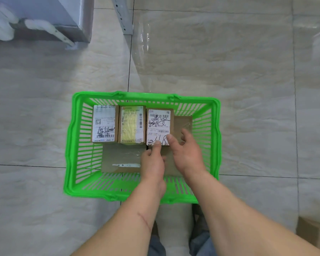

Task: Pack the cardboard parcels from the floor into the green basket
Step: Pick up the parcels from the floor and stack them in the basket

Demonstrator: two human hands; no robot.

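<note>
The green basket (pixel 74 137) stands on the tiled floor in the middle of the head view. Three labelled cardboard parcels lie side by side in its far half: a left parcel (pixel 104 123), a middle parcel (pixel 132 124) with a yellow label, and a right parcel (pixel 158 124). They rest on flat brown parcels (pixel 122 157) below. My left hand (pixel 152 163) touches the right parcel's near edge with a straight forefinger. My right hand (pixel 187 154) holds that parcel's near right corner, thumb on the label, fingers round its right side.
A grey metal cabinet or shelf base (pixel 50 17) with white cloth stands at the far left. A metal upright (pixel 122 15) rises at the far centre. A brown cardboard box (pixel 314 235) shows at the near right edge. My legs are just behind the basket.
</note>
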